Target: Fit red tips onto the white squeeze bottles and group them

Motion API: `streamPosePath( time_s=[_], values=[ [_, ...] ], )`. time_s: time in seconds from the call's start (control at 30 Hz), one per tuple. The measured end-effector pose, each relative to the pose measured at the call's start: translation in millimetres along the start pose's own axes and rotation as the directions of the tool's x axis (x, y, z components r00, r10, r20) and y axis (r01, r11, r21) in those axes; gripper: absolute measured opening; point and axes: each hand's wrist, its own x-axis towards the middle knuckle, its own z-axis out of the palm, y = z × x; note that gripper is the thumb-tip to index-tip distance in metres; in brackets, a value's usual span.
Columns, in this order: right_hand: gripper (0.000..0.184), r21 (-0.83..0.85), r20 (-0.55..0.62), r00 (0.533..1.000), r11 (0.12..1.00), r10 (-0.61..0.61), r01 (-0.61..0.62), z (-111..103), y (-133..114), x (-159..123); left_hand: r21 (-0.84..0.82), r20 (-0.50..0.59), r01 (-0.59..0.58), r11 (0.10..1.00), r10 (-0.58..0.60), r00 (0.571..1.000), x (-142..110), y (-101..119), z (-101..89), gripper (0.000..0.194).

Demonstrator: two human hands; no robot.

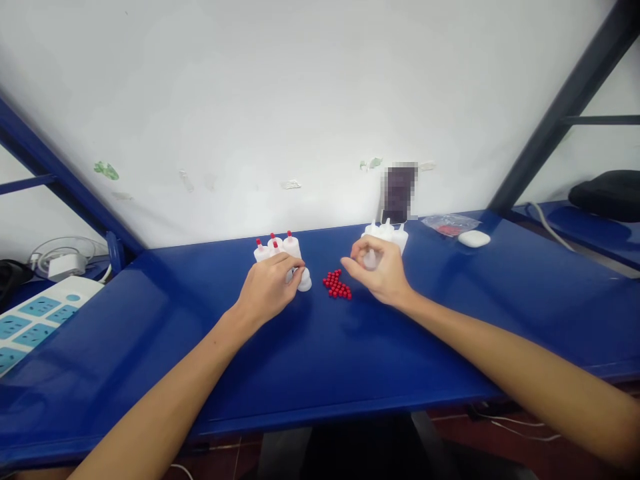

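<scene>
My left hand (273,283) is closed over a white squeeze bottle (304,283), thumb and forefinger together near its top. The fingers cover much of that bottle. Just behind this hand stand several white bottles (291,247) with red caps on their nozzles. My right hand (383,270) is curled, thumb and fingertips slightly apart, with nothing visible between the tips. It is in front of several white bottles (386,231) with bare nozzles; part of one shows through the loop of its fingers. A patch of small red caps (337,285) lies between my hands.
A phone-like dark object (399,193), blurred out, leans on the wall behind the right bottles. Farther right are a clear plastic bag (450,225) with red bits and a white rounded case (474,239). A power strip (37,323) lies at the left edge.
</scene>
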Motion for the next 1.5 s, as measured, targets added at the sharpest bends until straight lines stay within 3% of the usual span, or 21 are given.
streamPosePath(
  time_s=[0.13, 0.23, 0.3, 0.43, 0.53, 0.63, 1.07, 1.23, 1.37, 1.5],
  values=[
    [0.014, 0.161, 0.147, 0.988, 0.985, 0.041, -0.065, -1, 4, 0, 0.071, 0.047, 0.018, 0.997, -0.021, 0.999, 0, 1, 1.2, 0.014],
    [0.017, 0.049, 0.189, 0.980, 0.996, 0.061, -0.072, 2, 3, 2, 0.075, -0.061, -0.019, 0.997, 0.024, 0.998, 0, 6, -0.5, 0.017],
    [0.019, -0.051, 0.180, 0.982, 0.998, 0.051, -0.043, 3, -1, 2, 0.023, -0.072, -0.115, 0.993, 0.117, 0.991, -2, 11, -0.8, 0.020],
    [0.009, -0.104, 0.137, 0.990, 0.994, -0.028, 0.042, 2, -8, 1, -0.108, 0.148, -0.300, 0.948, 0.314, 0.938, -6, 24, 3.7, 0.024],
    [0.017, -0.032, 0.187, 0.982, 0.999, 0.011, -0.005, 0, -8, -1, -0.135, 0.278, -0.293, 0.947, 0.320, 0.906, -9, 31, 9.7, 0.026],
    [0.020, 0.040, 0.237, 0.968, 0.994, 0.085, -0.097, -1, -4, -2, -0.135, 0.321, -0.264, 0.955, 0.294, 0.900, -11, 34, 14.6, 0.027],
    [0.015, 0.046, 0.284, 0.954, 0.992, 0.098, -0.116, 1, 1, -3, -0.213, 0.276, -0.296, 0.931, 0.348, 0.896, -9, 26, 22.9, 0.025],
    [0.014, 0.014, 0.309, 0.945, 0.993, 0.107, -0.117, 0, 1, -1, -0.296, 0.289, -0.231, 0.927, 0.318, 0.903, -9, 27, 21.8, 0.021],
    [0.016, -0.099, 0.303, 0.950, 0.994, 0.081, -0.054, 0, 1, 1, -0.430, 0.327, -0.059, 0.901, 0.217, 0.920, -7, 27, 20.4, 0.009],
    [0.018, -0.142, 0.336, 0.941, 0.990, 0.027, 0.023, 2, 1, 2, -0.528, 0.397, 0.076, 0.846, 0.166, 0.903, -5, 28, 16.4, 0.002]
  ],
)
